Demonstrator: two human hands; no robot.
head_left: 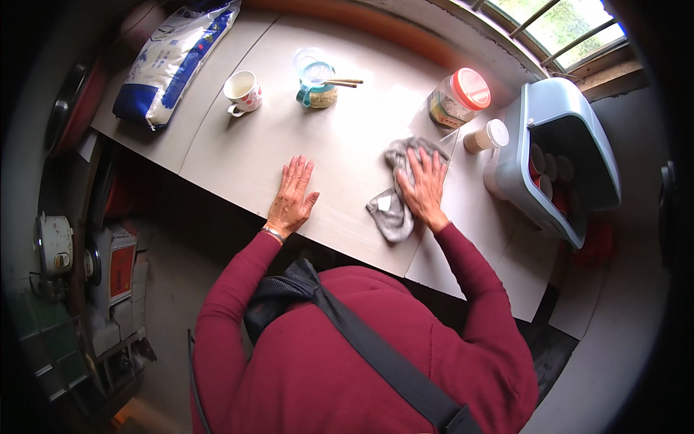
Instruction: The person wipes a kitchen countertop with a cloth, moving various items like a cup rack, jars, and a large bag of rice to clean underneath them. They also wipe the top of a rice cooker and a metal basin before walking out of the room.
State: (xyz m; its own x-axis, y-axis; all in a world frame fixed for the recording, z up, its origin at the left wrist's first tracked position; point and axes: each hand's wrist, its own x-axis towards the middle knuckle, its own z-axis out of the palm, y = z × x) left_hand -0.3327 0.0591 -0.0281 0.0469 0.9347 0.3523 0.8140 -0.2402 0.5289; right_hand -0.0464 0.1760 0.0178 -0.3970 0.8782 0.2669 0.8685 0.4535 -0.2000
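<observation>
My right hand [421,184] lies spread on a crumpled grey cloth [394,217], pressing it against the light tiled counter [347,195]. The cloth bunches out beyond the fingertips and trails toward the near edge, with a small white patch on it. My left hand [291,195] rests flat near the counter's front edge, fingers stretched, holding nothing. A white mug with red marks [244,92] stands beyond the left hand. Right of the mug is a clear jar with a teal handle [316,92], its lid raised and two thin sticks poking out.
A clear jar with a red lid [460,99] and a small white-capped container [486,136] stand at the back right. Beside them is a grey-blue bin [512,170] holding cups. A blue-and-white sack [173,65] lies back left. A barred window [571,32] is at upper right.
</observation>
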